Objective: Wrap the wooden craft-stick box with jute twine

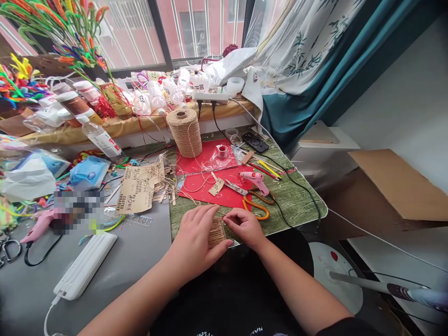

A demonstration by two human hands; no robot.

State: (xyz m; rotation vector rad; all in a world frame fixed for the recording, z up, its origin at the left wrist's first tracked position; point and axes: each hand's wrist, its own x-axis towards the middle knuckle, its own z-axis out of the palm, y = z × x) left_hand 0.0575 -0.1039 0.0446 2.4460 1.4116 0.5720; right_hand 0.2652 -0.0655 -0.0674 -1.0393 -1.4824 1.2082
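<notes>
A small, flat, brown piece with twine-like ridges [217,234] lies at the table's near edge. My left hand [192,240] grips it, thumb along the near side and fingers over the far side, covering much of it. At its right edge my right hand [245,227] is closed in a pinch; whatever sits between those fingertips is too small to tell. Beyond the hands stands a big spool of jute twine [184,135], a loose strand trailing across red sheets [199,184]. Orange-handled scissors [257,207] and a pink glue gun [256,181] lie just past my right hand.
Sandpaper [136,189] and craft sticks [163,191] lie to the left, near a white power strip [86,266]. A phone [255,142] rests at the back right. Bottles [103,140] and pipe-cleaner flowers [77,37] crowd the windowsill side. A black cable [308,196] crosses the right side.
</notes>
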